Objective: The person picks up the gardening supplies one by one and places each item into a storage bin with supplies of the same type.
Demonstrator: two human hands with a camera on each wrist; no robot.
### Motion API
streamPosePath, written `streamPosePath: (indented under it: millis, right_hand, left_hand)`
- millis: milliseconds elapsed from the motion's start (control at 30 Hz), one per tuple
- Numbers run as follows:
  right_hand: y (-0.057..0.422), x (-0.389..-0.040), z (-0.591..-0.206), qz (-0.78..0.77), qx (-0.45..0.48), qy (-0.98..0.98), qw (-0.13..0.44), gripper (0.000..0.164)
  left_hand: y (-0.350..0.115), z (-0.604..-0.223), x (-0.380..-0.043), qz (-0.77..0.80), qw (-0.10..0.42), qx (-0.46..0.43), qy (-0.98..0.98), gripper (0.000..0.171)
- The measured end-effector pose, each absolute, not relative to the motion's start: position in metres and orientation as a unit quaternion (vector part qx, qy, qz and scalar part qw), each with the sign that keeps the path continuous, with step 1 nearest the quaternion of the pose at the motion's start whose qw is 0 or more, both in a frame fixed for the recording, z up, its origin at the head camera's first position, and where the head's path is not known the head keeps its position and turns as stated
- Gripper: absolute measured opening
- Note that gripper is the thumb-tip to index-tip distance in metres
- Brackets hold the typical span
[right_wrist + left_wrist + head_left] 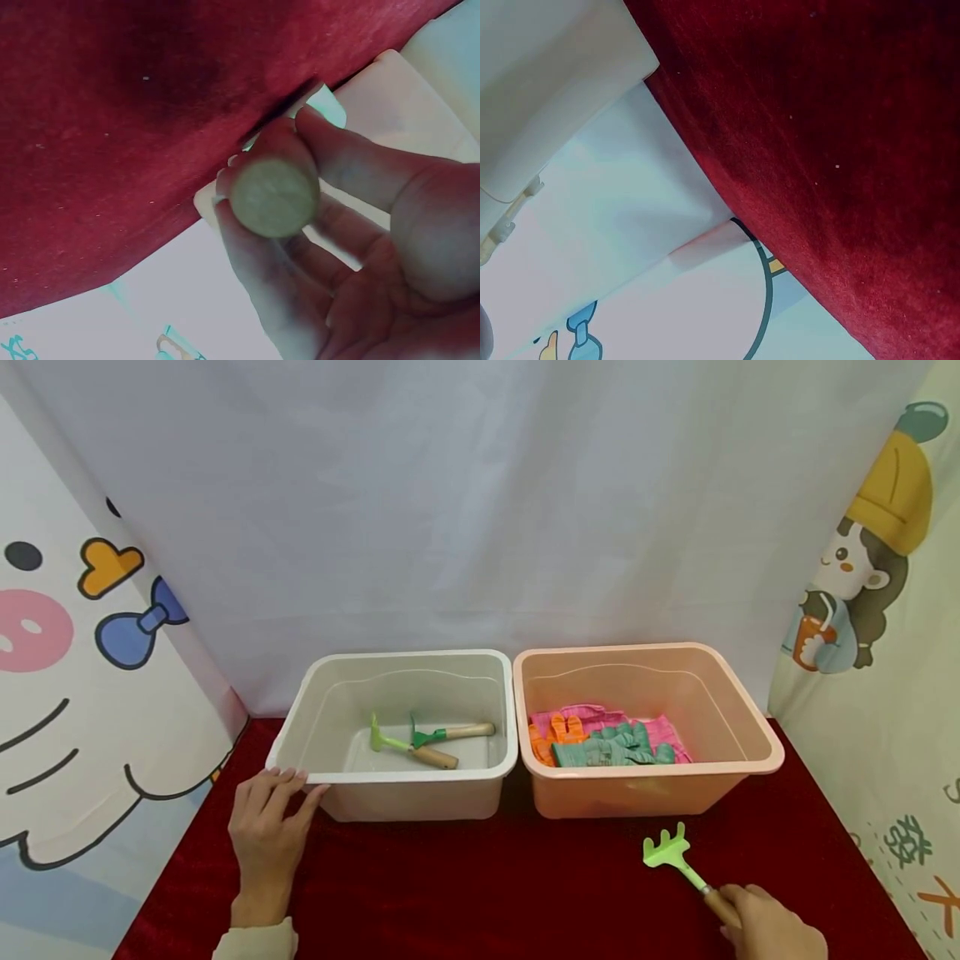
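Note:
In the head view my right hand (776, 927) grips the wooden handle of a small light-green garden rake (667, 850), its tines pointing toward the bins. The right wrist view shows the round butt of the handle (274, 196) between thumb and fingers. My left hand (270, 831) rests on the front left corner of a white bin (420, 800), fingertips over the rim. Inside that bin lie a light-green hand tool (390, 742) and a darker green hand tool (431, 737), both wooden-handled. The left wrist view shows part of the bin's outside (562, 90).
A peach bin (622, 795) stands right beside the white one, holding pink gloves (592, 717), orange gloves (567, 730) and green gloves (622, 748). Both stand on a dark red cloth (465, 885). A pale curtain (450, 510) hangs behind, with printed cartoon panels at both sides.

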State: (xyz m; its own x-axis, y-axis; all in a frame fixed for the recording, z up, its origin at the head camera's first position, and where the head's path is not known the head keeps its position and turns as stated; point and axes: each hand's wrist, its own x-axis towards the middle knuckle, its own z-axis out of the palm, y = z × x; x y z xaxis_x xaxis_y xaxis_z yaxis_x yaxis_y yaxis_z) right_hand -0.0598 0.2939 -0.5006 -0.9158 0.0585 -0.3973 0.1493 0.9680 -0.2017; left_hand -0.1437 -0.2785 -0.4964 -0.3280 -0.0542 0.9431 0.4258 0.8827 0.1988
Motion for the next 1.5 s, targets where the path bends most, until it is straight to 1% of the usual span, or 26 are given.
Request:
streamPosePath:
  millis: [100,300,467,700,1067,1367,1500]
  right_hand:
    - [0.288,-0.06,-0.495,-0.119,0.045,0.974,0.188,0.043]
    - [0.278,-0.062,-0.487,-0.129,0.024,0.979,0.157,0.037]
    - [0.271,-0.064,-0.482,-0.126,0.008,0.983,0.135,0.037]
    - [0.259,-0.066,-0.475,-0.129,-0.007,0.982,0.138,0.037]
    - [0.242,-0.068,-0.461,-0.13,-0.052,0.983,0.121,0.033]
    - [0.226,-0.071,-0.451,-0.157,-0.059,0.979,0.115,0.03]
    - [0.22,-0.07,-0.446,-0.158,-0.071,0.979,0.104,0.031]
  left_hand:
    - [-0.278,-0.496,-0.144,-0.211,0.566,-0.117,-0.788,0.06]
    - [-0.279,-0.497,-0.143,-0.212,0.567,-0.117,-0.787,0.06]
    - [-0.279,-0.497,-0.144,-0.212,0.568,-0.117,-0.787,0.06]
    - [-0.279,-0.497,-0.144,-0.214,0.571,-0.12,-0.783,0.059]
    - [-0.279,-0.497,-0.144,-0.212,0.567,-0.121,-0.787,0.06]
    - [-0.278,-0.497,-0.143,-0.212,0.564,-0.118,-0.79,0.059]
    - [-0.278,-0.496,-0.142,-0.212,0.558,-0.114,-0.794,0.06]
